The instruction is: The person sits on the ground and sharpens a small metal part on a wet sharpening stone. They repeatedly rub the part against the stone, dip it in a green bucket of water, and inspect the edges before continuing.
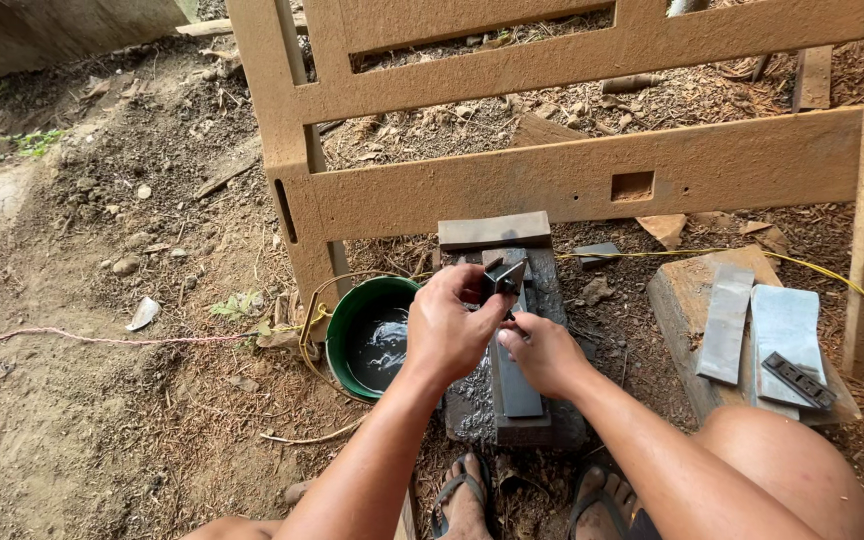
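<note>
Risks first: your left hand point(449, 330) has a small dark metal blade piece point(503, 278) tipped up on its corner over the long grey sharpening stone point(515, 375). The stone and the dark block under it point(472, 408) look wet, so I'd judge a slip likely if you press hard. The piece could skid off the stone's edge and your fingertips would meet the edge or the grit. Your sandalled feet point(464, 503) sit just below the block's near end, right in the path of anything that drops.

The green plastic bowl of dark water point(377, 340) is just beside your left wrist. An elbow swing could tip it. The yellow cord point(822, 268) runs past the block on the right and could snag.

Hands: the left is curled tight, thumb and fingers pinching the metal piece from above, so it's closed on it. Your right hand point(544, 352) is nearly closed too, fingers bunched low at the bottom end of the piece and resting on the stone. I can't tell whether it grips the piece itself or only steadies it.

The piece is at the far half of the stone, raised at an angle. Spare grey stones and a black slotted metal bar point(798, 380) lie on the wooden plank point(674, 295) to your right, well apart
</note>
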The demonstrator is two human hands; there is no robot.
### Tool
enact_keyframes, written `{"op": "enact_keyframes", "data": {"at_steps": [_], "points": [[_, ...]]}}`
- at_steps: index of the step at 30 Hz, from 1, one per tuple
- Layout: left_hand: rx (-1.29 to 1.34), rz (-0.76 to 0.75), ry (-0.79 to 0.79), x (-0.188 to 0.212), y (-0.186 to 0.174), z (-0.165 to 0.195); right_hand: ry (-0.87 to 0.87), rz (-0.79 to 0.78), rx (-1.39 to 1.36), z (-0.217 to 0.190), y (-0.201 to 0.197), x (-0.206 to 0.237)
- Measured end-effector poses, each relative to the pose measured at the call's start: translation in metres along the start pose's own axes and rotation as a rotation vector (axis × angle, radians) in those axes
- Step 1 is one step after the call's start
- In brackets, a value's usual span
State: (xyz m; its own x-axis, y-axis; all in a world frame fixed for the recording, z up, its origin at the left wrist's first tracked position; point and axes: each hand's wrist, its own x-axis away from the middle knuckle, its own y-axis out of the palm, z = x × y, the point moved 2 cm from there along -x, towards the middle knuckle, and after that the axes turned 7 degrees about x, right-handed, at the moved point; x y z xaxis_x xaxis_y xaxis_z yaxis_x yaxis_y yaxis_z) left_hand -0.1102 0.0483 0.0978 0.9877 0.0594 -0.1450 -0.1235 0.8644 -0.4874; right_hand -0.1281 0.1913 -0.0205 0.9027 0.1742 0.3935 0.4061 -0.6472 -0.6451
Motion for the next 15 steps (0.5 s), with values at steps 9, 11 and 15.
{"op": "enact_keyframes", "data": {"at_steps": [9,11,15], "points": [[0.070,-0.007,-0.002,0.011,0.011,0.000,-0.024,0.019,0.041,0.016,0.011,-0.019],[0.081,-0.007,-0.015,0.011,0.011,-0.003,-0.092,0.050,0.101,0.018,0.013,-0.020],[0.106,-0.008,0.022,0.011,0.011,-0.010,-0.144,0.071,0.140,0.019,0.014,-0.016]]}}
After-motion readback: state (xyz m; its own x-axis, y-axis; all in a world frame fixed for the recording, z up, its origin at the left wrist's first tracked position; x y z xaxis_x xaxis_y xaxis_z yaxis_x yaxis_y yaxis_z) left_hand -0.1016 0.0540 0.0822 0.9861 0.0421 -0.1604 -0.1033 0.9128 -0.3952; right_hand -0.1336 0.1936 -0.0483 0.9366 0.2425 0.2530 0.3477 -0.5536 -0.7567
